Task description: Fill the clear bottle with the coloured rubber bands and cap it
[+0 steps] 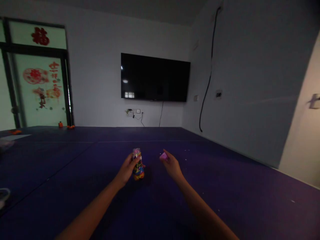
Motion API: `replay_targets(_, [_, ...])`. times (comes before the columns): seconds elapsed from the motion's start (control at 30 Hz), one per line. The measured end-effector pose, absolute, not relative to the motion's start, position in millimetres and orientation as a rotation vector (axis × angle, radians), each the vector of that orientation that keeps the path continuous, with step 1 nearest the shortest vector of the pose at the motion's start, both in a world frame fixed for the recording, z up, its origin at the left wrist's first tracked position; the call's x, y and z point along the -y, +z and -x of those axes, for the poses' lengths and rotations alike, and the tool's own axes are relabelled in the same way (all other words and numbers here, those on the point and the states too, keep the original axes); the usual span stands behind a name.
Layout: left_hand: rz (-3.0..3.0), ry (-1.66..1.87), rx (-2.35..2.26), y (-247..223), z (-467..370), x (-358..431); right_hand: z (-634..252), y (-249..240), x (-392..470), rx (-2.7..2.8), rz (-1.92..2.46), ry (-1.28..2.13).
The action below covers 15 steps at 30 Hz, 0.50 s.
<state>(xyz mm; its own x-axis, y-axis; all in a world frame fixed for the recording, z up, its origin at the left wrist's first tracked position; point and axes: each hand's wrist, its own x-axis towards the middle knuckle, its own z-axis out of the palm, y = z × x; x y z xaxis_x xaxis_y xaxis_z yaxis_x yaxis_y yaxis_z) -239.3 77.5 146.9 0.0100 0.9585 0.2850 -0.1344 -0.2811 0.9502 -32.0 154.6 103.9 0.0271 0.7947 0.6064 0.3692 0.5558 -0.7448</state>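
My left hand is wrapped round a clear bottle filled with small colourful pieces. Pink shows near the bottle's top, and its base has yellow and orange pieces. The bottle stands nearly upright, tilted slightly. To the right of it, my right hand pinches a small pink piece between thumb and fingers. A gap separates the pink piece from the bottle. Both hands are above the dark blue surface.
Small white scraps are scattered to the right. A white-rimmed object is at the left edge. Orange items sit at the far left by the door. A television hangs on the far wall; a black cable hangs at right.
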Motion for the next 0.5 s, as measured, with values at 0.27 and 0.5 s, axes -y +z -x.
replay_targets(0.27, [-1.173,1.423,-0.985,119,220,-37,47,108,-103,1.383,0.843,0.750])
replay_targets(0.5, [-1.524,1.483,-1.251,100,229,-33,48,100,-93,1.491,0.755,0.863])
